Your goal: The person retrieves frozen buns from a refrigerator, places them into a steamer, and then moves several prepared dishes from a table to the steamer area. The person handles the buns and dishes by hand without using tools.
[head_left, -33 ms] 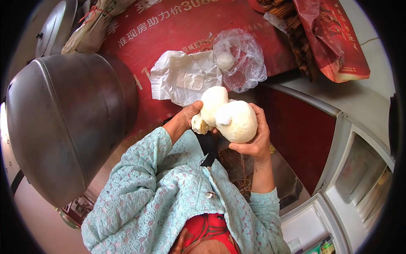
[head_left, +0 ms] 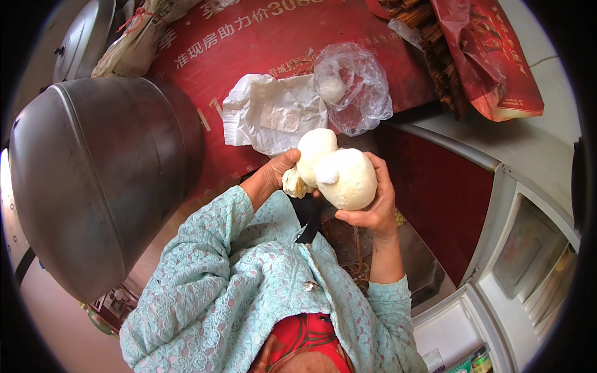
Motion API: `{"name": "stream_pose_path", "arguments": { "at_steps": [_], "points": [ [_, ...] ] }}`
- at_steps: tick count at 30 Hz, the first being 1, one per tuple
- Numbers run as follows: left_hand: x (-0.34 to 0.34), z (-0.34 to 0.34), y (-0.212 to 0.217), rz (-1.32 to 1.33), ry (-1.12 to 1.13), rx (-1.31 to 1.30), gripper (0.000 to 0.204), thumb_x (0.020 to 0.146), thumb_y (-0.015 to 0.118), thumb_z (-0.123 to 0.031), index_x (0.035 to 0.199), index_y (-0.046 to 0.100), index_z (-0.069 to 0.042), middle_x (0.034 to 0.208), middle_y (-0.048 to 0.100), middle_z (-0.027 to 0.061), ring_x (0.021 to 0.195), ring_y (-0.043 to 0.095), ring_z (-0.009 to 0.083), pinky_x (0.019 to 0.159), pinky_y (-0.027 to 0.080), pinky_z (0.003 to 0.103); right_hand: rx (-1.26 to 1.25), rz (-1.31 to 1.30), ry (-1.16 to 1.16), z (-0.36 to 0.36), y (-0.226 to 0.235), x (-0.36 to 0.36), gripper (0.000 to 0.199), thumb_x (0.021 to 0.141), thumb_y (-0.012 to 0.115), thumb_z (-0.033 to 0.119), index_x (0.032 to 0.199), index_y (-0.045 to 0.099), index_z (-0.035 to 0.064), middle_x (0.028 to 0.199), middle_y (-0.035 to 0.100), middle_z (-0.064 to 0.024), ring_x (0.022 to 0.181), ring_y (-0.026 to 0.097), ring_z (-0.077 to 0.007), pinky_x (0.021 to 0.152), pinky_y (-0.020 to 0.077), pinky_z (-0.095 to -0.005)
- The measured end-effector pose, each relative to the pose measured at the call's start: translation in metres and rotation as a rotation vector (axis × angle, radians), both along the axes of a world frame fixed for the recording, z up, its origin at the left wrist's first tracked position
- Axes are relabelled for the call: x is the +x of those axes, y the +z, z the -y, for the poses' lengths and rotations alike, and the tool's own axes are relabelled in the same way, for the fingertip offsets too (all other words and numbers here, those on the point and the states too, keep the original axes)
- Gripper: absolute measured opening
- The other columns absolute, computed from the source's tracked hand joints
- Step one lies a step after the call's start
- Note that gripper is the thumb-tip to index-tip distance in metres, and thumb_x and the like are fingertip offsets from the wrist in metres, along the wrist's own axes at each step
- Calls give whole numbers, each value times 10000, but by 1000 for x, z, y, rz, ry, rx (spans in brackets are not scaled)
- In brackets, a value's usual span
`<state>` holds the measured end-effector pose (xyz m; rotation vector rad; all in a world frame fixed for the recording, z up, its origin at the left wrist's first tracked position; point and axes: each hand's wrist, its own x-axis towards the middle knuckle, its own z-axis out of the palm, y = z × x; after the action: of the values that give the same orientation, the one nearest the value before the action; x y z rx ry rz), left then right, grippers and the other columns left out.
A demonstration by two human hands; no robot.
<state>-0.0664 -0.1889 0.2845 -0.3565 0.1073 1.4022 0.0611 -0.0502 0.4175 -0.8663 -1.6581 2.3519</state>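
Observation:
Both hands hold pale steamed buns in front of my chest. My right hand (head_left: pixel 378 202) is wrapped round the larger, rounded steamed bun (head_left: pixel 354 186), its thumb on the near side. My left hand (head_left: pixel 273 173) grips a second steamed bun (head_left: pixel 317 148), which presses against the first. Below it, by the left fingers, is a smaller, yellowish, folded piece (head_left: pixel 295 184), perhaps a twisted roll. A small white patch (head_left: pixel 328 171) shows where the two buns meet. The left fingertips are partly hidden behind the buns.
Beyond my hands, a crumpled white bag (head_left: pixel 249 118) and a clear plastic bag (head_left: pixel 367 93) lie on a red printed sheet (head_left: pixel 217 62). A large dark metal drum (head_left: pixel 93 180) stands at left. At right is an open refrigerator (head_left: pixel 497 292), with a red bag (head_left: pixel 497 68) above it.

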Motion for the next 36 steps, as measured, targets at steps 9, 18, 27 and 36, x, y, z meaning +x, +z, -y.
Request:
{"name": "stream_pose_path", "arguments": {
  "at_steps": [9,18,27,36],
  "points": [
    [11,22,4,89,-132,-90,807,629,822,-294,1261,423,12,1122,584,188,980,615,296,870,515,436,311,65,180,29,7,6,802,516,823,135,1213,434,62,1097,551,-124,1003,558,-236,870,448,-343],
    [11,41,12,106,-458,-187,712,674,744,-288,1258,444,-11,1156,577,160,1015,600,280,909,478,433,894,-177,555,42,23,-15,756,489,792,160,1168,472,73,1015,583,-47,909,573,-232,851,327,-400],
    [19,37,14,-210,-650,79,640,704,764,-246,1226,477,-9,1150,577,130,1028,567,217,881,481,374,954,-134,1125,68,22,-29,632,599,726,158,1167,482,25,938,567,-99,919,537,-272,841,313,-440],
    [23,38,56,-556,-683,73,737,662,782,-224,1275,424,-31,1156,557,114,1053,542,215,902,455,366,785,-166,1196,66,19,-36,355,686,643,159,1000,576,9,981,556,-172,918,554,-306,795,414,-409]
  ]
}}
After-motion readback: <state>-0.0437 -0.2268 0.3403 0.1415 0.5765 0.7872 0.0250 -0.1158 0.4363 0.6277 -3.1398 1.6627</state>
